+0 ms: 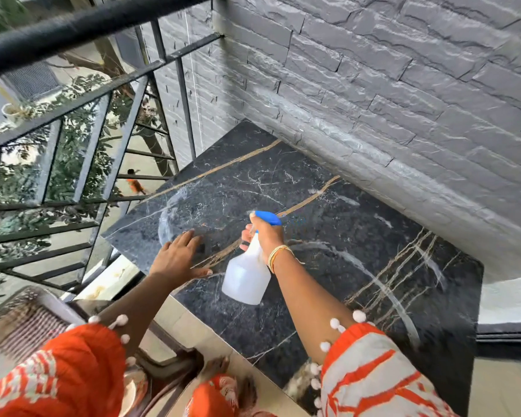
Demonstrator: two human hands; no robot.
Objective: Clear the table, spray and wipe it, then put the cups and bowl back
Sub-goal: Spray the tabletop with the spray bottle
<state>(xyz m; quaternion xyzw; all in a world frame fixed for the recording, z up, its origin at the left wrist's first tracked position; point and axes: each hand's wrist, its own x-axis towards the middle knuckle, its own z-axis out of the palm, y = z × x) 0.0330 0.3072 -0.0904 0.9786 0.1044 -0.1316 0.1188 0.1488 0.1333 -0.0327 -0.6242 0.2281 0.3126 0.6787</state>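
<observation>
Gripping translucent blue-topped spray bottle (pixel 247 275), right hand (pixel 265 233)

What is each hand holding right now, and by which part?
The right hand grips the white plastic spray bottle at its blue trigger head. The left hand holds nothing.

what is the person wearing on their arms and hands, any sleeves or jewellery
Both arms wear loose orange-and-white patterned sleeves ending above the elbow, edged with white pom-poms. The right hand's wrist carries thin gold and orange bangles. The left hand shows no jewellery.
</observation>
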